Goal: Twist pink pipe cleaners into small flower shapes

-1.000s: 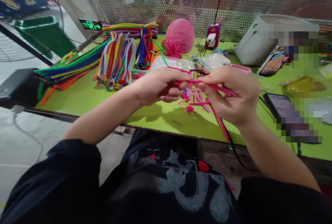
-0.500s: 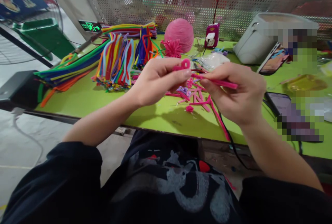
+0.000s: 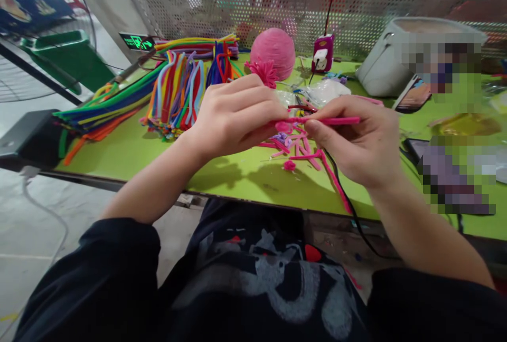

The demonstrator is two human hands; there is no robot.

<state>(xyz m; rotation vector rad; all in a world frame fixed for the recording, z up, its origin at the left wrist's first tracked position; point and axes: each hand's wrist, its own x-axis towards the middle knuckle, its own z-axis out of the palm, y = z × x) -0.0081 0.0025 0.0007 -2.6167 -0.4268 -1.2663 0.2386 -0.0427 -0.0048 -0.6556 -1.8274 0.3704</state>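
Note:
A pink pipe cleaner [image 3: 338, 120] stretches between my two hands above the green table. My left hand [image 3: 240, 115] is closed around its left end, back of the hand turned up, so the fingertips and most of the curled part are hidden. My right hand [image 3: 356, 141] pinches the straight part between thumb and forefinger, with the tail sticking out to the right. Below the hands lie cut pink pipe cleaner pieces [image 3: 303, 148], a small purple curl [image 3: 282, 137] and a small pink coil [image 3: 289, 165]. A longer bent pink pipe cleaner [image 3: 333, 178] reaches toward the table's front edge.
Bundles of coloured pipe cleaners [image 3: 174, 94] lie at the left. A pink ball [image 3: 273, 51] stands at the back beside a purple power socket [image 3: 322, 54]. At the right are a grey bin [image 3: 380, 59] and a phone [image 3: 423, 146]; a black cable [image 3: 356, 220] hangs over the front edge.
My left hand has rolled over, back upward, and its curled loop has dropped below the fingers, mostly out of sight. My right hand keeps its pinch, nearly in place.

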